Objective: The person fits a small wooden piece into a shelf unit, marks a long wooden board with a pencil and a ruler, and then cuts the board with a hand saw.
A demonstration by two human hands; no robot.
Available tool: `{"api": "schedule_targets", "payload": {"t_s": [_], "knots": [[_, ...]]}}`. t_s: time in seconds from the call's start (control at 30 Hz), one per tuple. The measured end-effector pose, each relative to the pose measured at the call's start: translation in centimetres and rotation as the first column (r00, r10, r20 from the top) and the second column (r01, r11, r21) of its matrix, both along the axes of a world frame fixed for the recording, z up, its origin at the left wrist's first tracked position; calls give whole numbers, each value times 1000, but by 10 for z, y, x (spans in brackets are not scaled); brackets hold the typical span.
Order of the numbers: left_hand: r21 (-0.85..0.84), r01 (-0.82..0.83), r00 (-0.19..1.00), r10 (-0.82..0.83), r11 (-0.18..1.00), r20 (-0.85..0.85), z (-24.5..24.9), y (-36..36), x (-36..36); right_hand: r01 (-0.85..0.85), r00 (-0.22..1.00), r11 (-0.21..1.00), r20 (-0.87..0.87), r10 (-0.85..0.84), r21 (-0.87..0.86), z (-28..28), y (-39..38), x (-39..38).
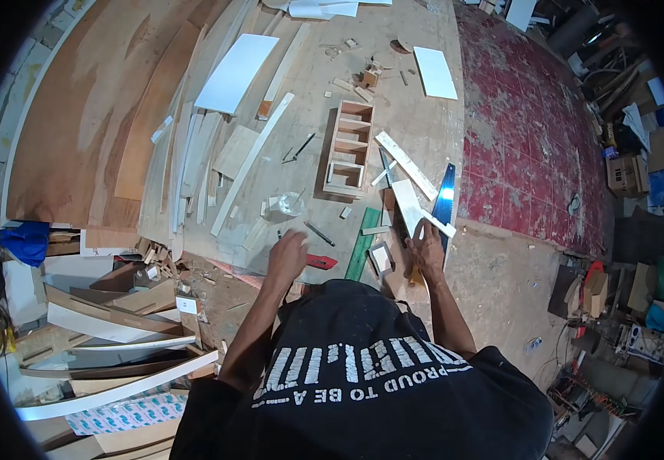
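Note:
My left hand [289,251] hovers over the near edge of the workbench, its fingers smeared by motion. Right beside it lies a red-handled tool [321,261], and a black pen [319,234] is just beyond. My right hand [427,248] has its fingers curled at a short pale wood strip [438,224], which lies across a longer white board [406,201]. A handsaw [444,198] with a shiny blade rests to the right of that hand. Left of it are a green ruler [359,247] and a small white-topped block [381,259].
A narrow wooden box with several compartments [352,142] stands mid-bench. Around it are a clear plastic container [290,204], long wood strips [254,165] and white panels [237,73]. Offcuts [117,330] pile up at lower left; a worn red surface [531,138] adjoins the bench.

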State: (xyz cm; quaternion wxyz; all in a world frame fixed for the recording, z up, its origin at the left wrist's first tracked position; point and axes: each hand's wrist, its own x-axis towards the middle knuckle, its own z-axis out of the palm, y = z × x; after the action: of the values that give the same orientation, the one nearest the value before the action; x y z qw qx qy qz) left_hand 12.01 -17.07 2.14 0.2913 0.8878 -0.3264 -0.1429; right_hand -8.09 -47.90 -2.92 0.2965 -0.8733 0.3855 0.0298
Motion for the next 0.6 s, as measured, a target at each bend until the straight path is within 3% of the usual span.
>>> {"api": "schedule_targets", "payload": {"t_s": [0.17, 0.23, 0.3, 0.6], "knots": [[163, 188, 979, -199, 969, 51, 3, -91, 31, 46, 995, 999, -85, -46, 4, 1, 11, 3], [162, 255, 926, -289, 953, 242, -15, -117, 40, 41, 996, 998, -73, -44, -46, -11, 11, -3], [217, 246, 923, -297, 945, 246, -24, -136, 47, 27, 998, 983, 58, -17, -180, -19, 11, -5], [350, 300, 891, -391, 888, 230, -59, -162, 62, 16, 999, 994, 34, -13, -109, -14, 7, -14]]}}
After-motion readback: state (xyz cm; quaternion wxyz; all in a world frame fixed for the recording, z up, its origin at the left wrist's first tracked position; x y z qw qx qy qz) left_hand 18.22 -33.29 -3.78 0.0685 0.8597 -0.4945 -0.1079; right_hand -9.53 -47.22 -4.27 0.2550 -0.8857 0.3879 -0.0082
